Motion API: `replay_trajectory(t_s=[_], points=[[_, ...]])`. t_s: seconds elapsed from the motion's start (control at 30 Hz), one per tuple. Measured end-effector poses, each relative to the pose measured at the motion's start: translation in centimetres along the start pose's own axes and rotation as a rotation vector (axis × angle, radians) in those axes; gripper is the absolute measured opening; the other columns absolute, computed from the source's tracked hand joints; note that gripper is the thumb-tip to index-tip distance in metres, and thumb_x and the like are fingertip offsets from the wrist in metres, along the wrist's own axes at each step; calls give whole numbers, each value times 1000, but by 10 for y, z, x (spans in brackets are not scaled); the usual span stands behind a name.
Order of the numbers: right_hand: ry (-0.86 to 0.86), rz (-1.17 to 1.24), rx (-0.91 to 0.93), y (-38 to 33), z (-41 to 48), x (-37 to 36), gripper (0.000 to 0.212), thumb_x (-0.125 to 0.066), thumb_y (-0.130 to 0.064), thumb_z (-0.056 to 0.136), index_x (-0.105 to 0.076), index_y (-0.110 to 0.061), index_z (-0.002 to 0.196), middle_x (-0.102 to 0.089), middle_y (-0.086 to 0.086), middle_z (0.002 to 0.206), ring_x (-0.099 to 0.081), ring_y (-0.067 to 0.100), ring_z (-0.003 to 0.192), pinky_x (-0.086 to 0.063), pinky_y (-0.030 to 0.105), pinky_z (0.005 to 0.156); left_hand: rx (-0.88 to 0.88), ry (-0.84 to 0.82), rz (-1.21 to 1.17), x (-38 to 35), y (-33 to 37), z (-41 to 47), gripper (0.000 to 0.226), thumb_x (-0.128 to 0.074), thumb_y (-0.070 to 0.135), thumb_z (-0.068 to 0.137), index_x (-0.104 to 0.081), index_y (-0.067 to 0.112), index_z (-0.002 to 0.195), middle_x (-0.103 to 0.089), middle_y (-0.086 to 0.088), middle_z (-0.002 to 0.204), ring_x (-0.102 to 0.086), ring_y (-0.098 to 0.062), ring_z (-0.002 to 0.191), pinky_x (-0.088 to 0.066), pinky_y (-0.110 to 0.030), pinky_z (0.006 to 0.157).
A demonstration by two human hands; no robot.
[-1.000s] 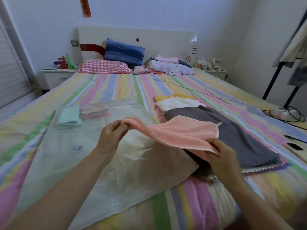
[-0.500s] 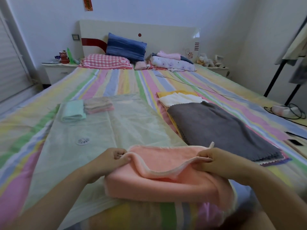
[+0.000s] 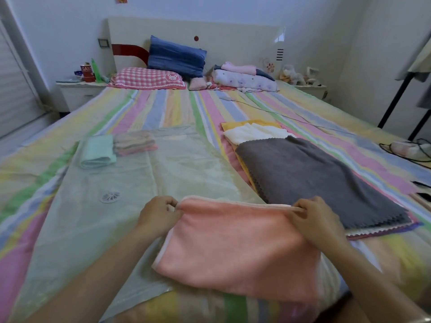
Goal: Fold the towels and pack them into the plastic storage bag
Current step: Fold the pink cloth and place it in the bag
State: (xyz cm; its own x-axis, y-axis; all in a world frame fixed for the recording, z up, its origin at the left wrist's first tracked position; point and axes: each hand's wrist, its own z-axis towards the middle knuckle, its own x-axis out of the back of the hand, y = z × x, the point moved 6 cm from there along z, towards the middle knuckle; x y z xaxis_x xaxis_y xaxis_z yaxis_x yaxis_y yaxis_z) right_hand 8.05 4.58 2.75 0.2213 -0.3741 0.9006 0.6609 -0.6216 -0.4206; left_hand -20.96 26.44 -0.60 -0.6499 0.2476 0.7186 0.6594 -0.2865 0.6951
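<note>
Fingers (image 3: 168,204) of the L hand (image 3: 156,216) are curled and pinch the far left corner of the pink towel (image 3: 233,248). The R hand (image 3: 317,220) pinches the far right corner the same way, w/ the top edge pulled taut btwn them. The towel lies flat in the lower centre of the frame. Its left part sits on the near right corner of the plastic storage bag (image 3: 140,183), the rest on the striped bed sheet (image 3: 163,108).

The bag is spread flat across centre-left, w/ a round white valve (image 3: 110,197) showing thru it. At its far end, upper left of centre, are a folded mint towel (image 3: 96,151) and a small folded pink-beige stack (image 3: 135,143), touching side by side. They look to be under the clear film, tho can't tell for sure.

Right of the bag is a pile of unfolded towels: grey towel (image 3: 314,178) on top, white towel (image 3: 254,132) and yellow towel (image 3: 233,124) poking out at the far end. The R hand is just beside the grey one's near edge.
</note>
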Motion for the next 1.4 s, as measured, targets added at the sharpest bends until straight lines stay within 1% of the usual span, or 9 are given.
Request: replay_trajectory(t_s=[0.2,0.33,0.6,0.73,0.93,1.07,1.17,1.27,1.4], points=[[5,-23,-13,-5,6,-4,15,-59,-46,85,-66,-34,80,-54,-7,95,-59,26,92,-42,33,70,201,-231,-297,-18,1,4,19,-76,25,81,-70,7,77,-62,-3,65,-54,-17,61,-40,-23,55],[34,-9,121,-22,5,1,15,-63,-41,85,-63,-33,73,-50,-13,76,-54,19,88,-34,28,59,232,-204,-352,-8,-8,3,10,-78,11,77,-70,6,75,-65,-7,67,-57,-16,58,-43,-21,54],[6,349,329,-105,20,-8,9,-71,-33,84,-68,-27,79,-55,-9,86,-51,3,76,-35,13,63,179,8,-509,91,-53,-8,8,-76,1,76,-70,-1,81,-67,-15,79,-58,-19,72,-47,-30,71],[-86,357,350,-160,43,-50,7,-70,-28,84,-73,-22,86,-58,-7,93,-55,10,84,-41,18,71,168,162,-386,124,-87,-10,13,-74,-3,77,-65,4,72,-59,-7,65,-50,-1,46,-41,-12,46],[-197,228,319,-203,67,-113,12,-65,-19,84,-75,-20,88,-62,-10,82,-61,18,93,-40,25,72,260,133,-244,113,-137,2,18,-77,-4,70,-68,12,71,-72,-9,73,-64,-22,72,-50,-36,75],[-248,200,252,-198,76,-133,13,-59,-20,84,-72,-25,86,-69,-5,96,-62,18,93,-43,26,72,223,137,-171,107,-138,7,22,-80,29,65,-67,13,73,-71,-3,72,-65,-20,71,-50,-35,70],[-232,212,185,-183,77,-137,24,-59,-31,88,-63,-21,109,-63,-1,110,-60,20,100,-46,31,80,223,238,5,111,-135,9,21,-72,33,78,-62,16,71,-67,0,72,-63,-21,74,-50,-37,70],[-202,251,62,-159,69,-131,50,-59,-49,87,-47,-20,125,-58,2,113,-59,24,101,-46,35,82,239,283,133,111,-126,6,14,-67,27,80,-55,22,86,-66,4,90,-62,-23,86,-51,-41,77],[-294,152,1,-128,46,-126,39,-48,-56,90,-51,-21,107,-63,0,100,-59,21,88,-45,33,75,-20,405,449,98,-84,-9,45,-66,10,77,-54,15,120,-55,-6,121,-54,-30,109,-47,-43,86]])
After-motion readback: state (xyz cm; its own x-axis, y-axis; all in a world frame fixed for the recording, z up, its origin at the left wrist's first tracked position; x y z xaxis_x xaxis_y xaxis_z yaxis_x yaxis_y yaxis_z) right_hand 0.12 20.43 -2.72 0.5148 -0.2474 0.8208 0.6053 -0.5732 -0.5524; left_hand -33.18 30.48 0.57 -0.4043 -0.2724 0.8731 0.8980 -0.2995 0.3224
